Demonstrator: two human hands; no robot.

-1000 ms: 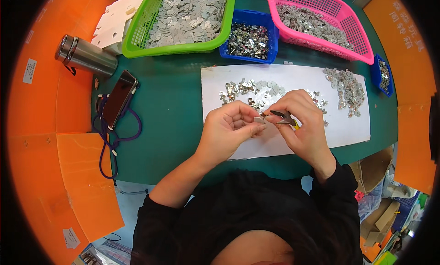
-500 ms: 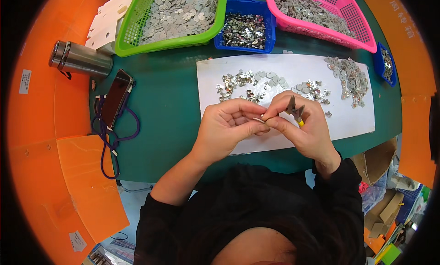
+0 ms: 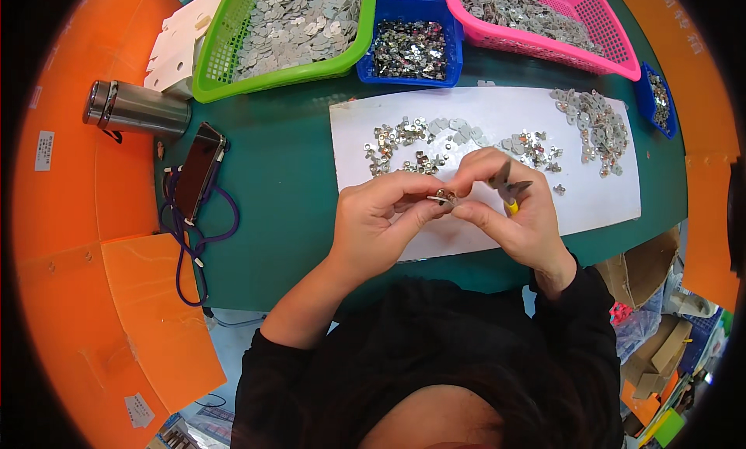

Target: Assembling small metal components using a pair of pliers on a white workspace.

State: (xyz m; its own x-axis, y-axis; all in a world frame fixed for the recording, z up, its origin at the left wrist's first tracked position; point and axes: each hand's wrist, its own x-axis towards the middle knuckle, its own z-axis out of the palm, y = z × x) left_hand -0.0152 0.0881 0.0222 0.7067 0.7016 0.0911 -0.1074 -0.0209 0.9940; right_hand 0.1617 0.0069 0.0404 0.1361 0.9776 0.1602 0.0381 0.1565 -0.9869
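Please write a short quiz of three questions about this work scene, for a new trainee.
1. True or false: both hands meet over the white sheet.
2. Which basket is nearest the steel flask? A green, B pink, C blue.
3. What does the right hand carry besides the small metal part?

Key
1. True; the left hand pinches the same part.
2. A, the green basket.
3. Small pliers with a yellow handle.

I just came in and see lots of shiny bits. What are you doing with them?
A person pinches a small metal piece between the left hand and the right hand, which also holds small pliers. This happens over a white sheet strewn with loose metal parts. Behind it stand a green basket, a blue bin and a pink basket, all holding metal pieces.
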